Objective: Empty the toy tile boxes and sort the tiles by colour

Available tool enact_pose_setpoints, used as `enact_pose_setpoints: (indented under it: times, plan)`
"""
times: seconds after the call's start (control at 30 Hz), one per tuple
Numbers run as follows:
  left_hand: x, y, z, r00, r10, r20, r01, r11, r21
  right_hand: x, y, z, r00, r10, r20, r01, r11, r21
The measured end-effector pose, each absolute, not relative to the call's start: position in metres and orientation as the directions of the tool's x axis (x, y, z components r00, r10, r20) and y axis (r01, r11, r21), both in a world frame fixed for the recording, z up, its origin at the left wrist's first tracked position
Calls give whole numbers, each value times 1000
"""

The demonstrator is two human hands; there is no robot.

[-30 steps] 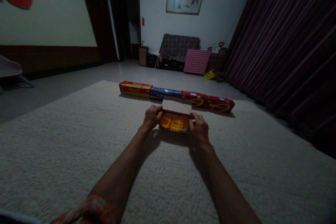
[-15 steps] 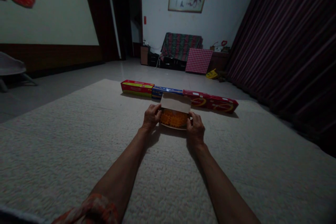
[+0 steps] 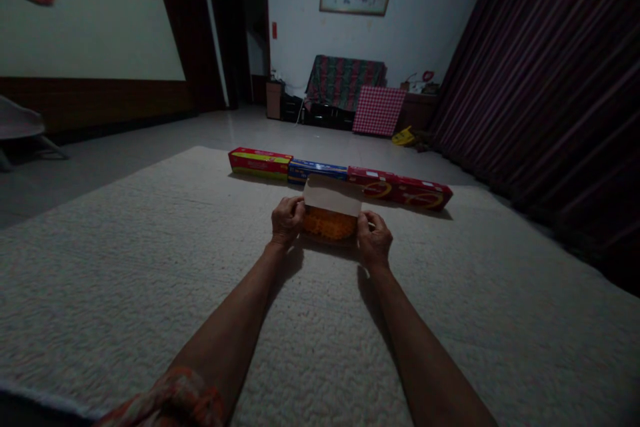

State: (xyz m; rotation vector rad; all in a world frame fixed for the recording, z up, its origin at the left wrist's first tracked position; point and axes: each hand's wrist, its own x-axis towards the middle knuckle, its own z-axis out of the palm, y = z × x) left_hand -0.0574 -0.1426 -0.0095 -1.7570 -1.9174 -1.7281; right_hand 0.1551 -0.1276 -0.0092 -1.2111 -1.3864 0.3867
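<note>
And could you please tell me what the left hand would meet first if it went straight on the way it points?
The left hand would most likely meet the open box first, since it grips that box's left end; beyond that, probably the blue box, though depth is unclear.

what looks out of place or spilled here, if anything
Nothing looks spilled or damaged: the orange pieces sit inside the open cardboard box. Mildly odd is the yellow object on the grey floor by the dark purple pleated curtain, because it seems left loose there; I cannot tell what it is.
</note>
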Motion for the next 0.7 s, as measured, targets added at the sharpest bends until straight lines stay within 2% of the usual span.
enact_pose_setpoints:
  times: [0.27,0.47,0.6,0.7]
  plan:
    - [-50,-140,-4,-512,665,543,646,-118,754,152,-126,-3,305,905,298,287,211,-934]
    - [-50,-143,9,-602,704,378,527,-5,850,156,-121,-3,221,963,153,205,108,-973]
    - [-52,-145,13,-568,771,289,462,8,887,156,-122,0,127,985,114,204,86,-975]
    - [-53,-144,11,-553,779,297,440,-30,897,156,-123,-2,120,977,175,254,140,-957]
